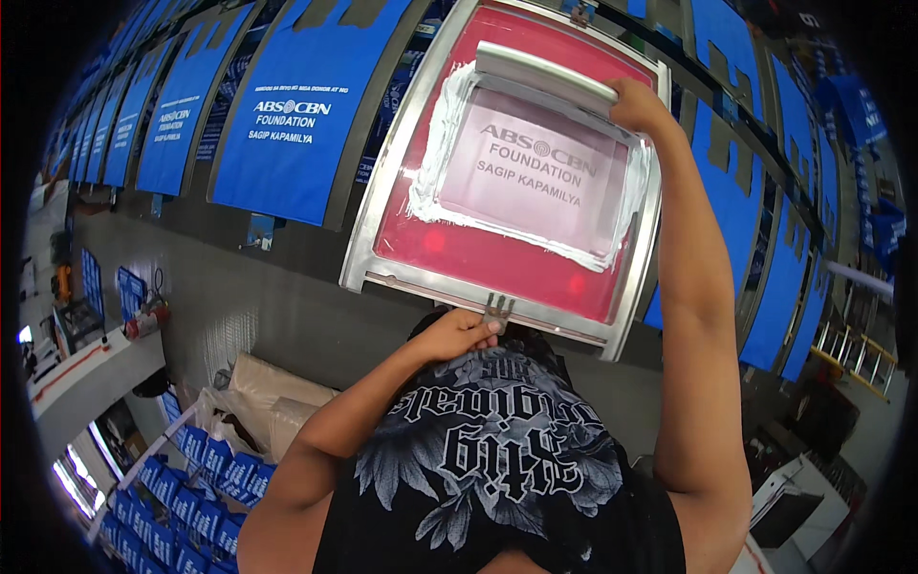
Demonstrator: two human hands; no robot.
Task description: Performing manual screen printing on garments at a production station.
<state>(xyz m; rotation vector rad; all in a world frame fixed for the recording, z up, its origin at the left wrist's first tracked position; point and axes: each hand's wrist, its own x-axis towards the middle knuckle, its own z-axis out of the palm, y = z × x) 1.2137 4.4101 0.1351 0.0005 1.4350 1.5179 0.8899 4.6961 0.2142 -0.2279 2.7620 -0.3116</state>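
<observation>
A screen-printing frame [459, 290] with metal sides lies in front of me. Its red mesh [402, 225] surrounds a pale rectangular window [516, 210] showing lettering and a round emblem. Thick white ink [426, 182] is smeared around that window. My right hand [639, 105] reaches over the frame's far right and grips one end of a long metal-backed squeegee [545, 72]. The squeegee lies across the far part of the mesh. At the frame's near edge, my left hand [459, 335] pinches a small pronged metal tab [497, 310]. The squeegee's lower edge is partly hidden.
Printed blue fabric panels [296, 96] lie in rows along the grey table [258, 297] to the left, with more blue panels [736, 201] to the right. Blue printed pieces [182, 497] hang at lower left beside brown wrapped material [273, 392]. A yellow ladder [856, 359] is at far right.
</observation>
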